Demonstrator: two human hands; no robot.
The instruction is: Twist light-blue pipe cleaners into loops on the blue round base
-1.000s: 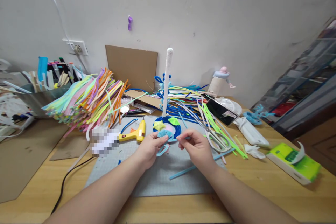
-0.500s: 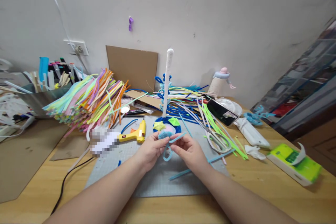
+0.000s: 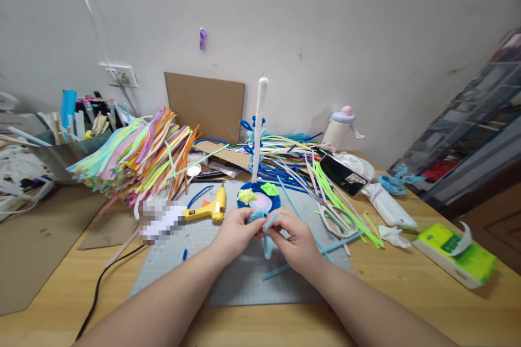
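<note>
Between my two hands is a light blue pipe cleaner [image 3: 267, 247], bent into a loop that hangs below my fingers. My left hand [image 3: 239, 234] is closed on its coiled, ribbed part, now mostly hidden by the fingers. Thumb and fingers of my right hand [image 3: 293, 238] pinch the same piece near its free end, which pokes up to the right. Just beyond stands a round dark blue base [image 3: 243, 203] with a yellow star [image 3: 246, 196], a green star [image 3: 269, 189] and a pink centre. A white fuzzy upright stick [image 3: 259, 124] rises behind it.
A grey cutting mat [image 3: 232, 287] lies under my hands. Left are a yellow glue gun [image 3: 211, 210] and a big bundle of pipe cleaners [image 3: 138, 157]. Scissors [image 3: 336, 219], a phone [image 3: 344, 174] and a green packet [image 3: 456, 255] lie right. Loose light blue pipe cleaners [image 3: 279, 271] lie near my right hand.
Both hands have turned the light blue piece: its ribbed fan has tipped down behind my left fingers, and the loop has swung slightly right and lower.
</note>
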